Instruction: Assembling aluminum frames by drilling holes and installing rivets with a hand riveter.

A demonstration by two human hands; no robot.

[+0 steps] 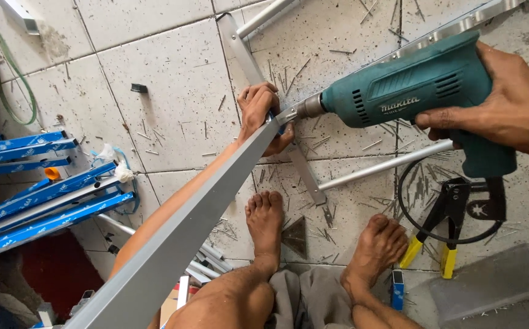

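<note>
Grey aluminium bar (179, 225): long axis runs away from camera; left hand (261, 113) clenched round far end (nearer), right hand (508, 103) gripping teal drill (410, 91), bit meeting it crosswise.

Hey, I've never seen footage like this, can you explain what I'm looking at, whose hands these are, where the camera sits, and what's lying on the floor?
There is one picture, taken by a camera worn on a person's head, looking down at their own hands and bare feet. The right hand grips a teal electric drill, its bit end pointed at the top of a long grey metal bar. The left hand holds that bar near its end, right at the drill's tip. Below is a tiled floor strewn with small metal pins. Also lying there are a black hand riveter with yellow grips, thin metal tubes, and blue-wrapped metal profiles stacked at the left.
</note>
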